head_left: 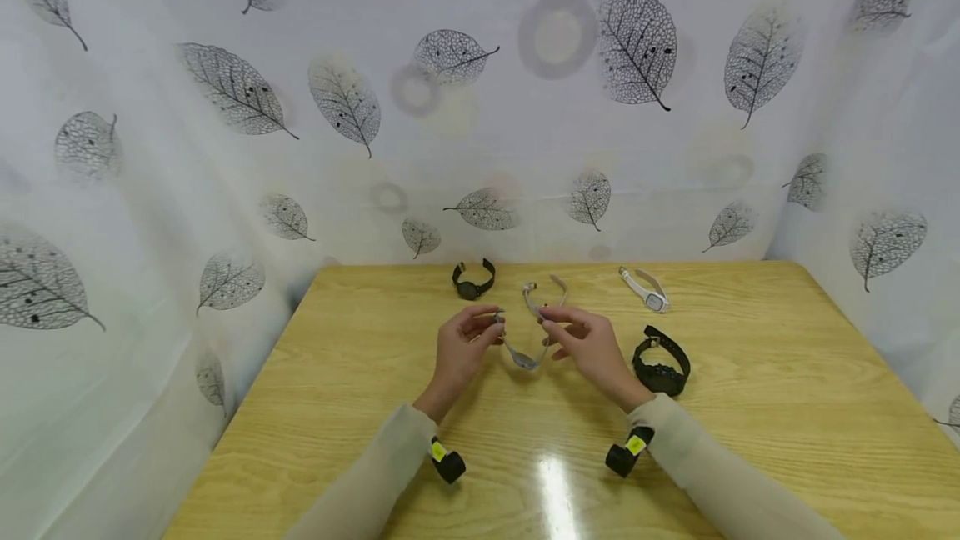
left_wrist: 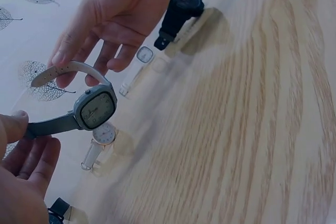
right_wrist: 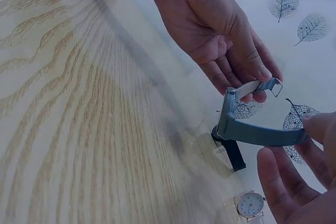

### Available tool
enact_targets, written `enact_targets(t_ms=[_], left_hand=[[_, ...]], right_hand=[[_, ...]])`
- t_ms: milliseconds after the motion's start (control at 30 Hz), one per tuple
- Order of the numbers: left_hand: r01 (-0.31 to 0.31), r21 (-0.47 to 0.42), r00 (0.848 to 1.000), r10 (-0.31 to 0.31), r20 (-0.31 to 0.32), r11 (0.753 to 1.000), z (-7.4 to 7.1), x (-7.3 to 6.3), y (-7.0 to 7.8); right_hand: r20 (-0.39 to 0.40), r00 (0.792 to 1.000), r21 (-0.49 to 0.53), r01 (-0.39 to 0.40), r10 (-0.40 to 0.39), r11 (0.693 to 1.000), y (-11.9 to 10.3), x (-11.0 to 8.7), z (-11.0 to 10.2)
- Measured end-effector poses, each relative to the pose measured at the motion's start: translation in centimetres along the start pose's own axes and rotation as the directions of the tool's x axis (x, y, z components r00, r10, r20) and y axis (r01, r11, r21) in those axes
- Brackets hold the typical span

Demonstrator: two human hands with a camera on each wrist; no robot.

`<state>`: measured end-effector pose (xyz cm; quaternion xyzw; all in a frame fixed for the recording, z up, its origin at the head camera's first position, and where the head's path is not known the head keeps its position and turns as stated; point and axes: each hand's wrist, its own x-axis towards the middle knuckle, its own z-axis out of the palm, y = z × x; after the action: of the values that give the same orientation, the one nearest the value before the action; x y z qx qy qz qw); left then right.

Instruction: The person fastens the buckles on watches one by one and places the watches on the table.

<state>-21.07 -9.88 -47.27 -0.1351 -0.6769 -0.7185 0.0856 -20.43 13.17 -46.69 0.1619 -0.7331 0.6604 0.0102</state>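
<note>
A grey wristwatch with a rounded square dial is held above the table, its strap unbuckled and curved upward. My left hand pinches the buckle end of the strap, and the metal buckle sticks out past the fingertips. At the other side my right hand pinches the free strap end between thumb and fingers. Just behind the hands lies a pale-strapped watch with a round white dial, partly covered by the right fingers in the head view.
On the wooden table, a slim black watch lies at the back left. A white square-dial watch lies at the back right, and a bulky black watch is beside my right forearm. Leaf-patterned cloth hangs behind the table.
</note>
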Motion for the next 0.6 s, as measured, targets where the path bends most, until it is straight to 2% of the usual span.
enact_targets(t_ms=[167,300,600], left_hand=[[0.052,-0.069,0.998,-0.054,-0.036,0.996,0.4,0.0,0.6],[0.067,-0.098,0.997,-0.07,-0.033,0.993,0.6,-0.1,1.2],[0.056,-0.061,0.998,-0.058,-0.034,0.997,0.9,-0.2,1.1]], right_hand=[[0.039,0.999,0.008,0.012,-0.012,1.0,-0.1,0.1,0.1],[0.038,0.999,0.0,0.014,-0.014,1.0,-0.3,0.2,0.3],[0.022,1.0,-0.043,0.0,0.001,0.999,-0.7,0.5,1.3]])
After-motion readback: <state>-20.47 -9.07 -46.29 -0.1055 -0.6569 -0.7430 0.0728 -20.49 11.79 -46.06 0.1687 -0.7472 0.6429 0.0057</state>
